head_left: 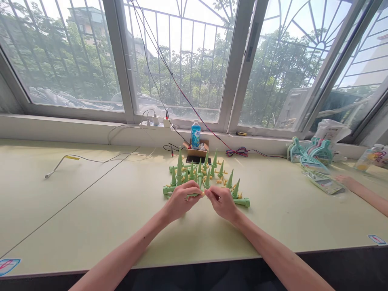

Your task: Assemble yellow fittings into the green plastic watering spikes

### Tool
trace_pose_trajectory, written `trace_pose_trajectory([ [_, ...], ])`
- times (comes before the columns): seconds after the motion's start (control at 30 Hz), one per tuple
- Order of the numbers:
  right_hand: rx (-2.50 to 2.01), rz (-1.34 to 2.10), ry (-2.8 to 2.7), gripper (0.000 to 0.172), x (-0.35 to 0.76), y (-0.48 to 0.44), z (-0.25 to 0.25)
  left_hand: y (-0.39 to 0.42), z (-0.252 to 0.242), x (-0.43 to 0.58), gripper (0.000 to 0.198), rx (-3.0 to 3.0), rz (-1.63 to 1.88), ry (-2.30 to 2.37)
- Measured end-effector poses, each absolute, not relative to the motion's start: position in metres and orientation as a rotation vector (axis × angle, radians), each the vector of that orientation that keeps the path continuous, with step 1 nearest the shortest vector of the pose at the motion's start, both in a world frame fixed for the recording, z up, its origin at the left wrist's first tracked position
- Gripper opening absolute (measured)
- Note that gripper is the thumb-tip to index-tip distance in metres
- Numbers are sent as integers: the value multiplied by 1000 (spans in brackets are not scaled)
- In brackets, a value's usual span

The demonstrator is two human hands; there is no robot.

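Left fingers: the left hand [182,200] grasps a green part [192,196], largely hidden by the fingers.
Right fingers: the right hand [222,202] pinches at a small yellow piece [203,193], its tips almost meeting the left ones.
Just beyond the fingertips: upright green cones [179,167] crowd together, with yellow fittings [220,181] scattered among them.
Beneath: pale green surface [273,230].
Behind the cones: a small open carton [197,152] with a blue bottle [195,135] upright at it.
Right of the carton: bundled cable [238,151].
Far right: another person's hand [347,182] near turquoise plastic items [321,153].
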State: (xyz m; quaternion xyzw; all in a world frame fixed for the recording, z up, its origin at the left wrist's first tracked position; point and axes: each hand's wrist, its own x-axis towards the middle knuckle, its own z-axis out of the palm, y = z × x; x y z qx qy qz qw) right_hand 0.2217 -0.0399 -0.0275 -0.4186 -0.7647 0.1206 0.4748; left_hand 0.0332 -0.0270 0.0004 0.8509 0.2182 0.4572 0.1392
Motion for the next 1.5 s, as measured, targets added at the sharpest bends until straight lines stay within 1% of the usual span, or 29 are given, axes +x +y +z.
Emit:
trace_pose_trajectory([
  [0.77,-1038,277,-1863,44,221,-40,-29,-27,0,32,17,2481,1315,630],
  [1.1,-1042,261,-1864,45,220,-40,-29,-27,0,33,20,2484,1333,637],
  [1.5,-1042,284,-1857,43,221,-41,-29,-27,-1,32,17,2475,1311,628],
])
